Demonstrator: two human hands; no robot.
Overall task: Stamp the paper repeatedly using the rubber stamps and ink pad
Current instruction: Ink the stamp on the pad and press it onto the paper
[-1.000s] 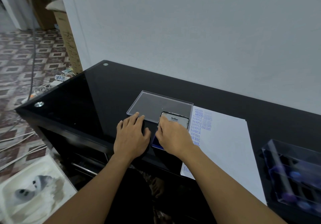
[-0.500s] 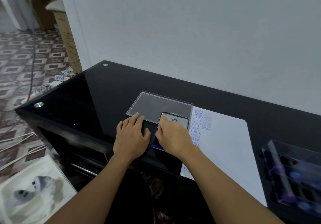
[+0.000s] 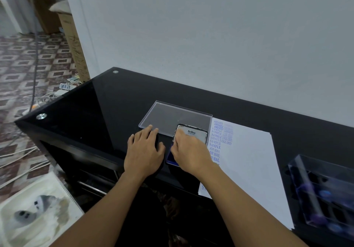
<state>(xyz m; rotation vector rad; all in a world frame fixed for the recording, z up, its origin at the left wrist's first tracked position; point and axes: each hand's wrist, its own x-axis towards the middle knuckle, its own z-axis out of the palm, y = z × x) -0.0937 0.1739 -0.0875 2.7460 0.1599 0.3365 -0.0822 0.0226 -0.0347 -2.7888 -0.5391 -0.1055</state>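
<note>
Ink pad (image 3: 172, 160) lies open, lid raised, at the near edge of the table (image 3: 115, 103), just left of the stamped paper (image 3: 249, 160). Right grip (image 3: 188, 151) bunched over its blue surface; contents cannot be told. Left grip (image 3: 144, 153) lies flat just beside, fingers straight

We see a glossy black glass table top (image 3: 80, 112) with shiny metal studs (image 3: 41, 116), a clear smooth plastic tray (image 3: 172, 115), matt white paper (image 3: 249, 160), a glossy-lidded ink pad (image 3: 193, 132), and a clear plastic stamp box (image 3: 321, 179).
</note>
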